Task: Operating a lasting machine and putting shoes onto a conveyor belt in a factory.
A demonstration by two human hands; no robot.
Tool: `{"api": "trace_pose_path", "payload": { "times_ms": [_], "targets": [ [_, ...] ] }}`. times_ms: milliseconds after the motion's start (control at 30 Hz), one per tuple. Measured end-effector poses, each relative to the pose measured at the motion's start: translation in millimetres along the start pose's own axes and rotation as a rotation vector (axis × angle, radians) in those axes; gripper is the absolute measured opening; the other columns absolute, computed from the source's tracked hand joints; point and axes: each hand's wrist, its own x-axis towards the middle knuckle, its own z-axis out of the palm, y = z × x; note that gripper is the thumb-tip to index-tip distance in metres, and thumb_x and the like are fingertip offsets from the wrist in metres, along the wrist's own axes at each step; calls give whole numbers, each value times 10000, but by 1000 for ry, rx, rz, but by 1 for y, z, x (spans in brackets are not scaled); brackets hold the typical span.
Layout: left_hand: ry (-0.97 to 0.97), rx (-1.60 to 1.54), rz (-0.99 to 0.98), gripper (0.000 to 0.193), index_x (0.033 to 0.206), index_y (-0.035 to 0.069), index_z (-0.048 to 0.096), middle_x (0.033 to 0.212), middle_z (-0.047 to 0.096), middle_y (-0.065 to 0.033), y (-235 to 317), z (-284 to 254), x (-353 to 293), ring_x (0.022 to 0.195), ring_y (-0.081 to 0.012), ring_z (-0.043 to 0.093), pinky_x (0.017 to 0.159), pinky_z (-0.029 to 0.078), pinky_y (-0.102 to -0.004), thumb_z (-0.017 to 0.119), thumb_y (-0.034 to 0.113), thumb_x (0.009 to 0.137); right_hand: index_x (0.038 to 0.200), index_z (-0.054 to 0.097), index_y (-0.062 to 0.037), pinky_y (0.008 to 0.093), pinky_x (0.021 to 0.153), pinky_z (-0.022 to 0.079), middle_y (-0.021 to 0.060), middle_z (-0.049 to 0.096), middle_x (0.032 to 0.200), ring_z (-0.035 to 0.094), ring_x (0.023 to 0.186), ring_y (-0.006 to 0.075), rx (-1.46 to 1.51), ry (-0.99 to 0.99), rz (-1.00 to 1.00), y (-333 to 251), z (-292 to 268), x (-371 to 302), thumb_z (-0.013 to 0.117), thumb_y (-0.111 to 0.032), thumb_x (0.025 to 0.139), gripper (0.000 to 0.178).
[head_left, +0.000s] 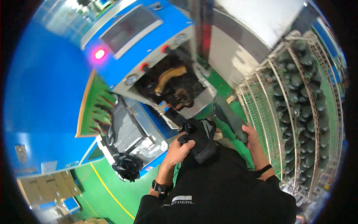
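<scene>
One black shoe upper (205, 143), left hand (176, 151); long grey form (229, 116), right hand (253, 139)

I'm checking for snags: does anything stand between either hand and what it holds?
Nothing visible does: the left hand directly grips the black shoe-shaped piece, and the right hand directly holds the near end of the long, dark-grey form.
</scene>
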Motion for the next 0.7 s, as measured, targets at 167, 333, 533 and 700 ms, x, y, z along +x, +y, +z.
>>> {"api": "trace_pose_path", "payload": {
  "times_ms": [167,333,533,700],
  "targets": [
    [-83,179,-121,293,1077,5,641,930,620,-14,10,68,19,873,-146,554,772,463,-322,621,252,921,1060,616,-41,300,473,454,102,655,822,611,606,195,512,384,77,43,-131,-57,678,-386,913,380],
    [-313,266,-26,592,1336,-26,538,1259,632,-117,29,131,38,1142,-208,581,994,458,-355,650,403,944,845,620,-57,307,455,400,110,635,709,532,494,189,1147,498,-119,78,-234,-114,683,-516,848,463],
    [-366,393,127,463,1144,14,557,985,577,-52,27,196,59,905,-154,535,829,461,-321,672,397,911,823,666,-99,274,466,426,98,629,697,554,512,160,1383,314,-534,97,-302,-134,595,-536,896,448],
    [-332,529,72,368,1113,26,561,944,565,-24,29,214,67,878,-137,529,803,461,-300,694,302,909,1031,629,-28,271,454,427,29,559,707,497,493,119,1474,62,-748,80,-363,-115,515,-565,923,560]
  ]
}}
